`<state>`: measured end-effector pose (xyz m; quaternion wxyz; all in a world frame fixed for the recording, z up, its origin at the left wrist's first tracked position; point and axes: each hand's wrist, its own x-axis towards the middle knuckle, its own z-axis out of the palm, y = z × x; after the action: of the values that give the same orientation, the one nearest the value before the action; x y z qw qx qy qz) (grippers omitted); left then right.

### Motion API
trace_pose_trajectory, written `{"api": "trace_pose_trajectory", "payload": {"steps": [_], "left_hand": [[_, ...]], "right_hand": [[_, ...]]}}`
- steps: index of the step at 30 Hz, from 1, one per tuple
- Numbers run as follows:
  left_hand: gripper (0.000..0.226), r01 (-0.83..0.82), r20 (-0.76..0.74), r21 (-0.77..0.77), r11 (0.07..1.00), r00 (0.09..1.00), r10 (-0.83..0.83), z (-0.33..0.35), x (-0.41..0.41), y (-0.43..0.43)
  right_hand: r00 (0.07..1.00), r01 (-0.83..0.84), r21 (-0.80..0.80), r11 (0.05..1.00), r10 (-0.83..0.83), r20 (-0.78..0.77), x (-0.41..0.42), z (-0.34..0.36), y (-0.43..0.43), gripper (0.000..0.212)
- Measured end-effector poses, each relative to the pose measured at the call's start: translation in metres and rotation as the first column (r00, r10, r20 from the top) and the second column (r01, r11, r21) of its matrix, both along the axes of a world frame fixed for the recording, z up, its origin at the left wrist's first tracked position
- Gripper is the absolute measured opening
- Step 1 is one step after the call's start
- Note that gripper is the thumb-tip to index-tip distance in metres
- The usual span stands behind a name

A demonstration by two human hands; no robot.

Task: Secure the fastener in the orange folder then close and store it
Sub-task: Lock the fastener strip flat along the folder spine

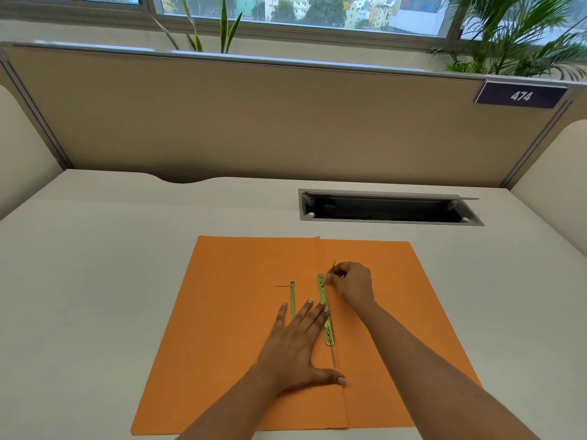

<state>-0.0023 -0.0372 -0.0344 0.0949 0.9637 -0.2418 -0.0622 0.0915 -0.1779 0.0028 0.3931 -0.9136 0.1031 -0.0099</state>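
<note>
The orange folder (pixel 228 312) lies open and flat on the desk, its spine fold running down the middle. A brass fastener bar (pixel 324 308) lies along the fold. A second, thinner brass strip (pixel 292 300) lies to its left, partly under my fingers. My left hand (pixel 298 347) is spread flat on the left leaf, its fingertips touching both strips. My right hand (pixel 351 282) pinches the upright thin prong (pixel 332 267) at the far end of the bar. Another prong sticks out at the bar's near end.
The folder sits on a white desk (pixel 95 265). A grey cable tray opening (pixel 387 209) with its lid raised lies behind the folder at the right. A beige partition (pixel 254 122) with a 474 sign walls the back; plants stand behind it.
</note>
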Motion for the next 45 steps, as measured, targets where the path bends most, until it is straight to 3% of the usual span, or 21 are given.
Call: {"api": "trace_pose_trajectory", "payload": {"steps": [12, 24, 37, 45], "left_hand": [[0.109, -0.014, 0.043, 0.021, 1.000, 0.999, 0.013, 0.000, 0.001, 0.000], [0.110, -0.007, 0.055, 0.018, 1.000, 0.998, 0.006, -0.002, 0.001, 0.000], [0.109, 0.006, 0.040, 0.008, 1.000, 0.999, -0.006, -0.002, 0.001, 0.000], [0.109, -0.010, 0.053, 0.016, 1.000, 0.999, 0.009, -0.003, 0.000, 0.000]], "right_hand": [[0.987, -0.146, -0.177, 0.973, 0.155, 0.043, 0.009, 0.003, 0.007, 0.013], [0.938, -0.292, -0.404, 0.867, 0.342, 0.054, 0.012, 0.009, 0.005, 0.017], [0.984, -0.097, -0.235, 0.967, 0.129, 0.125, 0.003, -0.011, 0.002, 0.014], [0.881, -0.347, -0.475, 0.809, 0.455, 0.131, 0.008, -0.003, -0.002, 0.023]]}}
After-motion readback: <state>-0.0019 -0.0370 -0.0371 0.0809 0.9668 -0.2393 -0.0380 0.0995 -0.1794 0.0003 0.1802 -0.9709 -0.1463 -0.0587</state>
